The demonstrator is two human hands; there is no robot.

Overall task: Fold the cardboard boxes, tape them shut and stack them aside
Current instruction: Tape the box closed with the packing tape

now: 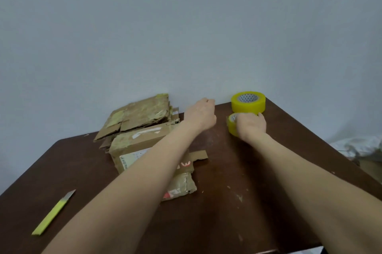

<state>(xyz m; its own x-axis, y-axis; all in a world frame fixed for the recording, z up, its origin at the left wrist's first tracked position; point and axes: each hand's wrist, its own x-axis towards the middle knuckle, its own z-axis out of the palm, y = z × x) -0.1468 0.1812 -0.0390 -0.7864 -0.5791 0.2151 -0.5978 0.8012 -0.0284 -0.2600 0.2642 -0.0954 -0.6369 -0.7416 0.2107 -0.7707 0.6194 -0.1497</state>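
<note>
The small tape roll (232,128) is clasped by the right grip (251,126), fingers curled round it, far across the counter (227,202), just before a larger tape roll (248,101). The folded box (136,147) lies to its left, long axis running toward the viewer. The left grip (201,114) is nearer the box; its fingers are curled, and whether anything is pinched cannot be told. The shipping label (129,159) and red lettering (185,164) are unreadable.

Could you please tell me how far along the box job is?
Done: one box looks folded into shape. In hand: the right hand grips the smaller tape roll. Still to do: taping that box, then folding the flat cardboard pile behind it and stacking everything aside.
</note>
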